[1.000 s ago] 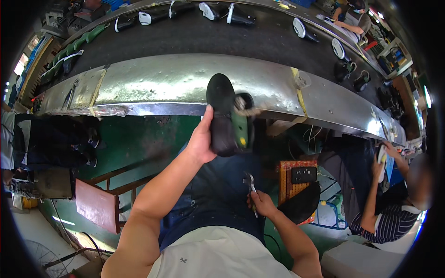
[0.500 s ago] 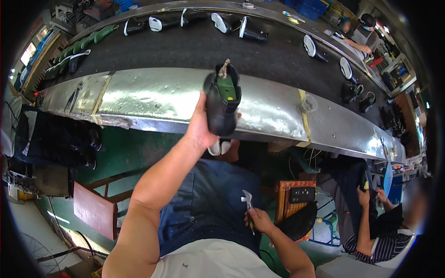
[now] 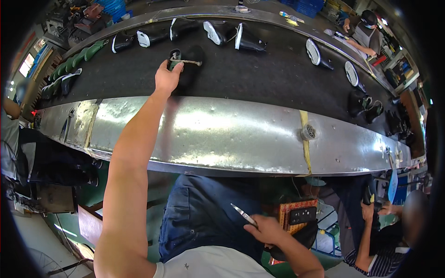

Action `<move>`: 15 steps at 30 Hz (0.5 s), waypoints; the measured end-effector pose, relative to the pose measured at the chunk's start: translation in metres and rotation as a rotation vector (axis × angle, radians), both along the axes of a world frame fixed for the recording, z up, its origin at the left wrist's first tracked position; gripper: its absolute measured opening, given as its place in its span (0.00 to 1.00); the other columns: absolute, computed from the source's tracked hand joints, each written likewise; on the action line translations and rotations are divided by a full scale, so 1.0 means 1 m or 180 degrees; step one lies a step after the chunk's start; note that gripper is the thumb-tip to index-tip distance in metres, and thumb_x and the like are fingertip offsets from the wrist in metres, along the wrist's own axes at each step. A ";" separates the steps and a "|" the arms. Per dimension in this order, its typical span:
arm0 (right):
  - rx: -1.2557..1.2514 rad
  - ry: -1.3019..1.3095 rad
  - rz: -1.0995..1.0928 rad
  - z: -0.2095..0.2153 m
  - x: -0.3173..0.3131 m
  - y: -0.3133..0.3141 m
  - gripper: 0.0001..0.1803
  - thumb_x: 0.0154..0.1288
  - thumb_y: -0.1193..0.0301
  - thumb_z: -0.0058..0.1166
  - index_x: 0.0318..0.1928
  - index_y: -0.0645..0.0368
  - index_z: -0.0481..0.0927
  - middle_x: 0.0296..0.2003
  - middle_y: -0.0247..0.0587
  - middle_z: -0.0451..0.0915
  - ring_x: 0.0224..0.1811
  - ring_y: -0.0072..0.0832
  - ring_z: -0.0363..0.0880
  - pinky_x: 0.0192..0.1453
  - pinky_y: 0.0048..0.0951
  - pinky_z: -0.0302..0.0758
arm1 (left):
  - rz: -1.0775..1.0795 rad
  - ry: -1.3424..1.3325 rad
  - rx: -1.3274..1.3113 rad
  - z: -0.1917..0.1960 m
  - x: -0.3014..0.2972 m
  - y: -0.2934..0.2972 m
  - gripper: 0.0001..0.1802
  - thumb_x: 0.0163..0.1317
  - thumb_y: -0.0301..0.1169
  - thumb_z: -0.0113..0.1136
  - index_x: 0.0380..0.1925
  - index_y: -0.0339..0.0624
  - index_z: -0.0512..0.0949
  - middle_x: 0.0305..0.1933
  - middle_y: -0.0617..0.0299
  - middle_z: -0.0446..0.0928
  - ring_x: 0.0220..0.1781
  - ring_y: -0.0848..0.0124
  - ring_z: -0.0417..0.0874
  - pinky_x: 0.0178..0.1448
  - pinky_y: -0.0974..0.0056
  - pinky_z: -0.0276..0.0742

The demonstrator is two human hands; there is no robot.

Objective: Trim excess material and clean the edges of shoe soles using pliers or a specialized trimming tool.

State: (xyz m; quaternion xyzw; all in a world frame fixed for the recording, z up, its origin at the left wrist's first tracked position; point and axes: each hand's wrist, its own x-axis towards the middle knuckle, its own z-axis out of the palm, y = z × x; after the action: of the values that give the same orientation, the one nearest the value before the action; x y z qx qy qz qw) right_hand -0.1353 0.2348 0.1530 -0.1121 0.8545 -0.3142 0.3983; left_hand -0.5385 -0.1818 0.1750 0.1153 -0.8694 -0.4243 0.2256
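Black boot (image 3: 195,53), just one, at the fingertips of the left hand (image 3: 168,79), out over the dark belt (image 3: 264,78). Thumb and forefinger stand a little apart by its collar; the other fingers are hidden, so I can't tell whether they are clamped on it. One cord (image 3: 189,61) runs rightward across the boot, just beyond the thumb.

Well apart, nearer the body and over the trousers (image 3: 213,204), the right hand (image 3: 269,230) has its fingers closed round one silver tool (image 3: 242,213), the point past the thumb.

Beyond the left fingers, five white-edged boots (image 3: 252,41) line the belt's far side. Left of those fingers lie green pieces (image 3: 81,58), too overlapped to count, and two pale-edged dark pieces (image 3: 69,83). Well to their right come two white-soled boots (image 3: 312,52), two laced shoes (image 3: 357,103), then a dark jumble (image 3: 397,123) I can't count.

Between the two hands runs one metal ledge (image 3: 232,134), crossed by two yellow tapes (image 3: 305,155); one cup (image 3: 308,132) stands at the right-hand one. Just right of the right fingers, one stool (image 3: 283,214) bears one black box (image 3: 302,215). Farther right, one striped-shirted worker (image 3: 387,266) holds a dark thing; another person (image 3: 366,37) is across the belt.
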 end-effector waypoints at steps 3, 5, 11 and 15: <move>-0.0724 0.2615 0.0625 0.034 -0.067 -0.002 0.28 0.60 0.49 0.68 0.48 0.60 0.80 0.39 0.43 0.84 0.40 0.43 0.83 0.50 0.46 0.74 | 0.0218 -0.0054 -0.0566 0.020 -0.007 -0.003 0.41 0.61 0.54 0.68 0.64 0.32 0.75 0.58 0.38 0.81 0.64 0.46 0.80 0.68 0.55 0.74; -0.0446 0.3530 0.0849 0.048 -0.119 -0.008 0.31 0.56 0.45 0.68 0.47 0.58 0.79 0.41 0.40 0.82 0.41 0.40 0.81 0.52 0.46 0.73 | -0.0051 -0.0494 -0.0905 0.034 -0.014 -0.015 0.43 0.62 0.55 0.67 0.67 0.33 0.72 0.60 0.38 0.80 0.65 0.47 0.80 0.68 0.56 0.74; -0.0205 0.4003 0.0737 0.027 -0.284 -0.023 0.25 0.60 0.48 0.64 0.42 0.57 0.78 0.38 0.41 0.78 0.44 0.40 0.78 0.55 0.42 0.70 | -0.0340 0.1570 -0.2485 0.070 -0.032 0.082 0.36 0.57 0.37 0.67 0.66 0.35 0.71 0.74 0.39 0.64 0.78 0.40 0.59 0.80 0.46 0.56; -0.0323 0.4038 0.0244 0.010 -0.314 -0.018 0.24 0.59 0.50 0.66 0.39 0.58 0.77 0.38 0.41 0.77 0.43 0.41 0.77 0.53 0.42 0.71 | -0.1070 -0.0629 -0.0370 0.053 -0.097 0.161 0.34 0.65 0.52 0.66 0.57 0.33 0.78 0.66 0.42 0.74 0.67 0.52 0.76 0.67 0.51 0.74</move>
State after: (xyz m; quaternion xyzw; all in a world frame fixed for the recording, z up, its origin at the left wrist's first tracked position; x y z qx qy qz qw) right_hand -0.4496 0.2165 0.1630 -0.3257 0.9036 -0.2123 -0.1801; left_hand -0.6356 -0.0204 0.2278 -0.0035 -0.9173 -0.3917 0.0715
